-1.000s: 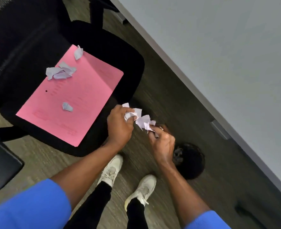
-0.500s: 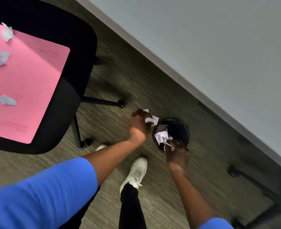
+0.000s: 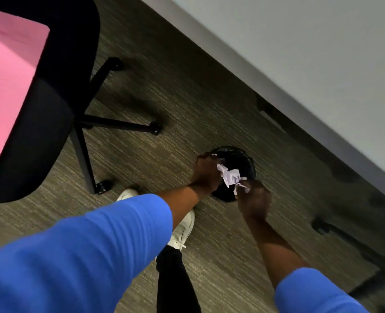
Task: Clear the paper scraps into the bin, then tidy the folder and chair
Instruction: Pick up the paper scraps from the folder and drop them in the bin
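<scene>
A small round black bin (image 3: pixel 243 159) stands on the floor beside the desk. Directly over its mouth, my left hand (image 3: pixel 206 175) and my right hand (image 3: pixel 253 199) both hold crumpled white paper scraps (image 3: pixel 231 176) between them. The pink folder (image 3: pixel 8 86) lies on the seat of the black office chair (image 3: pixel 58 114) at the left; only part of it shows and no scraps are visible on that part.
A grey desk top (image 3: pixel 311 53) runs diagonally across the upper right. The chair's wheeled legs (image 3: pixel 128 126) spread over the carpet. Another chair's base (image 3: pixel 349 238) sits at the right. My white shoes (image 3: pixel 183 229) stand near the bin.
My view has swung right, away from the chair. Both hands carried the scraps from beside the chair seat down to the bin and now hold them over its mouth.
</scene>
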Available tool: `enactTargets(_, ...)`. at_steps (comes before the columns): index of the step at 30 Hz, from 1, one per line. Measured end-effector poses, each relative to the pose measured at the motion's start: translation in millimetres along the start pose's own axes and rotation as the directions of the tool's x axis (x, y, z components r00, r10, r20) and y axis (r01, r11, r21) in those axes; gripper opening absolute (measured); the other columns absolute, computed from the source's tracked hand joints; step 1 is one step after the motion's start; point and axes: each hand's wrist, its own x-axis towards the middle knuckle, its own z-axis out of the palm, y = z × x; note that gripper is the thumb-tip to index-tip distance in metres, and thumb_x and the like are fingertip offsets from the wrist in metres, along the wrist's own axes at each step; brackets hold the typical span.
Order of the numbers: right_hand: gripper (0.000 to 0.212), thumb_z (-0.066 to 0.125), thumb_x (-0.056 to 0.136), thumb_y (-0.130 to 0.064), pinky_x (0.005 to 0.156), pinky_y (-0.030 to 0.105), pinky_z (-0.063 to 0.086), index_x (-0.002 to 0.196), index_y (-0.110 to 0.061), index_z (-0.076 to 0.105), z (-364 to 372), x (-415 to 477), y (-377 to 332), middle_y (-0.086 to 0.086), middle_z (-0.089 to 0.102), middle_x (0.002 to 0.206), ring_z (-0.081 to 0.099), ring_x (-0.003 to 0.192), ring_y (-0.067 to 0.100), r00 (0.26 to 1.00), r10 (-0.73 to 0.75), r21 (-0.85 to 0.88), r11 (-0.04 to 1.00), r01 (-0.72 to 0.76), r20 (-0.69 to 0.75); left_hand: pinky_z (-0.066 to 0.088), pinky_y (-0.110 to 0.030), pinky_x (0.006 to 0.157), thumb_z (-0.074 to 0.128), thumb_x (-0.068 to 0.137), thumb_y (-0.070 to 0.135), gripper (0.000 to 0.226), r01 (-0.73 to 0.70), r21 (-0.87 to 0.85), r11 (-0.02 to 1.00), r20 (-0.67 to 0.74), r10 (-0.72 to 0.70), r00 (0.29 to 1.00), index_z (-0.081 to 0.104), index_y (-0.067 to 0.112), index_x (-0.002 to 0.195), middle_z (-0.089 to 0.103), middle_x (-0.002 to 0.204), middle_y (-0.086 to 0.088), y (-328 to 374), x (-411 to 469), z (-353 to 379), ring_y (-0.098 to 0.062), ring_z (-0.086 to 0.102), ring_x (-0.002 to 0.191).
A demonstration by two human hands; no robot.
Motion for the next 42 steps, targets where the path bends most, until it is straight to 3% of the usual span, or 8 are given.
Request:
enactTargets(8,0.015,0.078,0.086,-0.011,0.074,0.023,0.044,0.101,-0.012,0.081,26.0,26.1,23.5,0.011,0.081,0.096,0.076,0.086,0.030,0.995,0.027,0.008,1.000,-0.028,0.101,0.046,-0.033,0.106,0.078,0.092,0.015,0.043,0.088,-0.009,0.996,0.079,-0.087,0.993,0.068,0.007,0.133,0.068,0.138,-0.017,-14.4,16.7,29.0,-0.032,0.062,0.130)
enactTargets(13,0.034,0.082,0.080,-0.014,0.086,0.034,0.059,0.114,-0.016,0.076,38.6,37.4,28.8,0.008,0.079,0.110,0.075,0.103,0.030,0.978,0.020,0.055,0.998,-0.032,0.205,0.042,-0.034,0.115,0.081,0.089,0.021,0.056,0.050,-0.004,0.999,0.191,-0.048,0.980,0.063,0.009,0.141,0.059,0.150,-0.014,-24.7,22.8,38.6,-0.031,0.054,0.141)
enactTargets(18,0.039,0.078,0.087,-0.025,0.087,0.037,0.054,0.125,-0.019,0.070,39.2,42.0,21.5,0.012,0.076,0.118,0.071,0.109,0.036,0.964,0.077,0.030,0.996,-0.087,0.256,0.048,-0.033,0.106,0.071,0.089,0.029,0.037,0.042,-0.041,0.998,0.228,-0.032,0.973,0.074,0.008,0.119,0.073,0.130,-0.013,-31.9,18.7,33.5,-0.032,0.061,0.131)
enactTargets(23,0.043,0.078,0.084,-0.026,0.089,0.040,0.056,0.123,-0.013,0.067,35.2,35.3,1.3,0.015,0.072,0.123,0.068,0.112,0.038,0.975,0.005,0.023,1.000,-0.010,0.223,0.052,-0.032,0.102,0.080,0.089,0.016,0.049,0.033,-0.090,0.995,0.290,-0.006,0.957,0.069,0.010,0.136,0.073,0.133,-0.012,-36.0,11.1,10.2,-0.031,0.066,0.128)
enactTargets(27,0.042,0.082,0.082,-0.025,0.085,0.044,0.060,0.120,-0.014,0.067,26.6,28.4,-26.7,0.012,0.065,0.126,0.067,0.110,0.033,0.982,-0.058,0.032,0.998,0.053,0.182,0.055,-0.037,0.097,0.073,0.093,0.019,0.029,0.001,-0.129,0.992,0.215,0.027,0.976,0.078,0.008,0.120,0.076,0.126,-0.016,-28.0,-4.8,-19.3,-0.033,0.070,0.120)
enactTargets(34,0.035,0.081,0.081,-0.019,0.085,0.027,0.050,0.114,-0.016,0.070,11.2,20.0,-102.0,0.006,0.071,0.112,0.068,0.100,0.023,0.982,-0.151,0.129,0.982,0.136,0.113,0.059,-0.037,0.091,0.055,0.081,0.048,0.051,0.174,-0.128,0.976,0.175,-0.150,0.973,0.078,0.010,0.106,0.080,0.114,-0.013,-22.0,-28.8,-82.4,-0.031,0.076,0.107)
enactTargets(40,0.042,0.073,0.086,-0.014,0.086,0.039,0.058,0.126,-0.022,0.065,-3.0,22.4,-193.5,0.001,0.069,0.121,0.069,0.101,0.022,0.953,-0.272,0.252,0.940,0.232,0.137,0.056,-0.021,0.072,0.069,0.091,0.015,0.013,0.266,-0.134,0.955,-0.006,-0.269,0.963,0.076,0.009,0.100,0.073,0.097,-0.001,-51.5,-58.8,-137.4,-0.017,0.072,0.092)
enactTargets(42,0.044,0.076,0.084,-0.011,0.087,0.043,0.059,0.126,-0.020,0.065,-1.9,24.6,-224.5,0.002,0.067,0.122,0.068,0.104,0.021,0.928,-0.347,0.271,0.914,0.302,0.135,0.060,-0.031,0.075,0.072,0.090,0.017,0.013,0.328,-0.126,0.936,-0.094,-0.341,0.935,0.075,0.012,0.102,0.074,0.102,-0.003,-60.6,-71.7,-166.3,-0.020,0.072,0.093)
